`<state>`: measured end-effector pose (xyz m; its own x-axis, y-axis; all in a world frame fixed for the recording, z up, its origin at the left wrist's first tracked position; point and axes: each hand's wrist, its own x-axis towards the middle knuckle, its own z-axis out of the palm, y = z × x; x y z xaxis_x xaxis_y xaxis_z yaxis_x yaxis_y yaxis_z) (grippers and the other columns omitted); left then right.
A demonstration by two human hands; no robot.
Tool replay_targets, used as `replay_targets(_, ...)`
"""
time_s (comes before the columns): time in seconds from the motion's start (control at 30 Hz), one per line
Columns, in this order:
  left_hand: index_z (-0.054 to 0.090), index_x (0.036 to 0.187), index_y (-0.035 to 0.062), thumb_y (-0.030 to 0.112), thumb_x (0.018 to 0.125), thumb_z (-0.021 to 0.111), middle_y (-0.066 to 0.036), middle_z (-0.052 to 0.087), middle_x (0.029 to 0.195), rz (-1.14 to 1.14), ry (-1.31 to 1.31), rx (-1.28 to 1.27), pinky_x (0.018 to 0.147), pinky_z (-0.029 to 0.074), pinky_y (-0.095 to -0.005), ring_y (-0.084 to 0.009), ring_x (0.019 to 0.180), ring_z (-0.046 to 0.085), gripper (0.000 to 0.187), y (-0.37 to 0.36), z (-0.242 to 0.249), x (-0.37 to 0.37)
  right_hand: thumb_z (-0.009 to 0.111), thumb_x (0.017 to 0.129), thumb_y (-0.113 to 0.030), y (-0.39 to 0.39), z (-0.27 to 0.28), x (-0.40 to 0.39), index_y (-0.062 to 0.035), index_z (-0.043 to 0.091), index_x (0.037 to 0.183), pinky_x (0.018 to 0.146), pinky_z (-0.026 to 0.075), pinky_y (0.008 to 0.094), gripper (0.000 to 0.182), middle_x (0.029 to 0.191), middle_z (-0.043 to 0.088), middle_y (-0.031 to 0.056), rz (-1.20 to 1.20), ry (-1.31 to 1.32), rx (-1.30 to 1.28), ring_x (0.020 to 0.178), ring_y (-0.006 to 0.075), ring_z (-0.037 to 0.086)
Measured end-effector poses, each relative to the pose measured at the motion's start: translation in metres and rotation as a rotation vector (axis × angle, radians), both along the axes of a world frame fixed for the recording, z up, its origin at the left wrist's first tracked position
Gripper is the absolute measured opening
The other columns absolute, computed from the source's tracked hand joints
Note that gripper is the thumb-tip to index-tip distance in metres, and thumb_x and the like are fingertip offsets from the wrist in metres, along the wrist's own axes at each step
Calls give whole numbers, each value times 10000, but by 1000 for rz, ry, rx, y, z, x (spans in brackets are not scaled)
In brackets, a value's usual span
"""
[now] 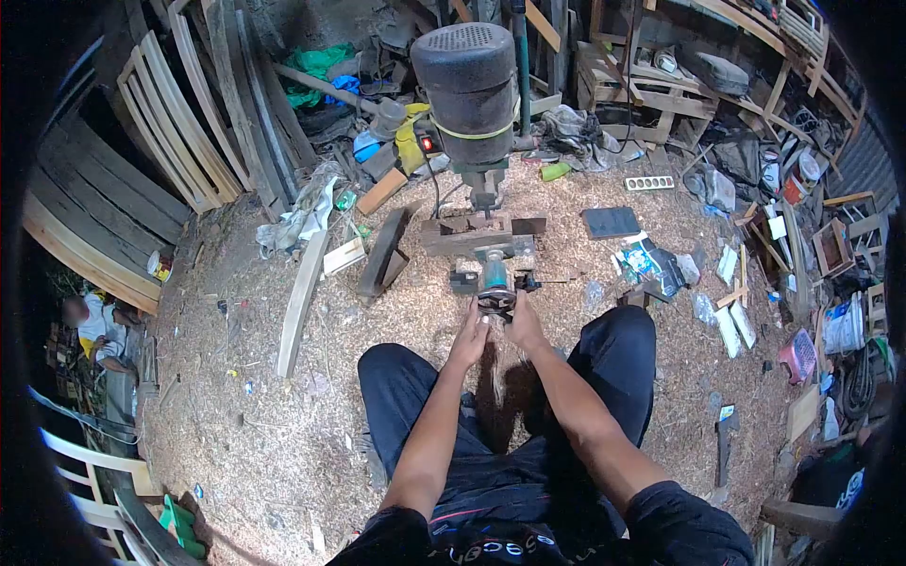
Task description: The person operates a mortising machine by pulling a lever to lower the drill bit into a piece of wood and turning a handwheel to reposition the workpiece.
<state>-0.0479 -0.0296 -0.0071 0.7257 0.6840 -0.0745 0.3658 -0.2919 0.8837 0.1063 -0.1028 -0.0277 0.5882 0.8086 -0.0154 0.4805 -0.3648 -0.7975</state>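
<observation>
My left hand (469, 338) is closed round the left side of a dark round handwheel (496, 295). On the wheel's right side, my right hand (526, 328) grips its rim. The wheel sits at the front of a green machine vise (494, 272), in front of my knees. Behind it a wooden piece (453, 241) lies across the vise jaws. Above the wood hangs a drill chuck (485, 196), under a large dark motor (464, 90) with a yellowish band. A small red switch (427, 144) glows beside the motor.
Wood shavings cover the floor. Dark wood (384, 255) and a long pale plank (304, 302) lie to the left, a dark flat block (612, 223) to the right. A hatchet (725, 443) lies at my right. Another person (99, 325) sits at far left.
</observation>
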Motion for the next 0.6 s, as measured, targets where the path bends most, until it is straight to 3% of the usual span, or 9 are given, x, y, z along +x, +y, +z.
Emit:
replay_targets(0.13, 84, 1582, 39, 339, 1066, 384, -211, 124, 1640, 10, 7, -1, 1227, 134, -361, -317, 1524, 133, 668, -5, 5, 2, 692, 747, -28, -4, -5, 9, -11, 358, 1288, 924, 486, 479, 636, 1128, 611, 290, 31, 32, -8, 1110, 478, 584)
replay_targets(0.27, 72, 1575, 10, 345, 1067, 382, -220, 99, 1641, 12, -36, 49, 1230, 116, -367, -314, 1527, 111, 683, -6, -10, 6, 708, 763, -111, -7, -14, 15, -3, 447, 1297, 930, 496, 452, 604, 1130, 648, 279, 43, 193, 41, 1100, 438, 621)
replay_targets(0.37, 72, 1571, -5, 352, 1067, 381, -227, 120, 1635, 35, -58, 52, 1231, 114, -366, -312, 1526, 114, 691, -10, -5, 10, 713, 774, -200, -4, 0, 19, 6, 580, 1232, 913, 513, 441, 519, 1084, 684, 270, 149, 126, -91, 1064, 401, 656)
replay_targets(0.4, 81, 1570, -7, 348, 1069, 371, -223, 128, 1635, 44, -79, 23, 1231, 114, -366, -308, 1526, 115, 679, -9, -4, 11, 699, 772, -231, 2, -1, 17, 24, 688, 1082, 866, 542, 442, 402, 1018, 700, 280, 83, 91, -161, 994, 401, 683)
replay_targets(0.5, 114, 1568, -6, 355, 1075, 331, -207, 154, 1633, 65, -121, -67, 1230, 114, -366, -299, 1524, 124, 648, -8, -5, 8, 694, 753, -203, 18, -5, 7, 42, 702, 1008, 832, 557, 449, 355, 980, 695, 293, 43, 34, -347, 941, 419, 690)
replay_targets(0.53, 130, 1567, 1, 370, 1075, 310, -200, 165, 1632, 74, -137, -96, 1230, 114, -365, -295, 1523, 131, 641, -6, -7, 6, 695, 729, -183, 19, -2, 4, 65, 707, 939, 813, 564, 457, 326, 959, 688, 307, 24, 15, -331, 909, 434, 690)
replay_targets(0.6, 161, 1566, 14, 401, 1074, 269, -187, 187, 1628, 92, -178, -160, 1229, 113, -363, -289, 1520, 144, 635, -3, -13, 3, 687, 728, -178, 26, 1, -10, 78, 700, 940, 827, 559, 459, 333, 954, 689, 310, 7, -43, -342, 928, 427, 688)
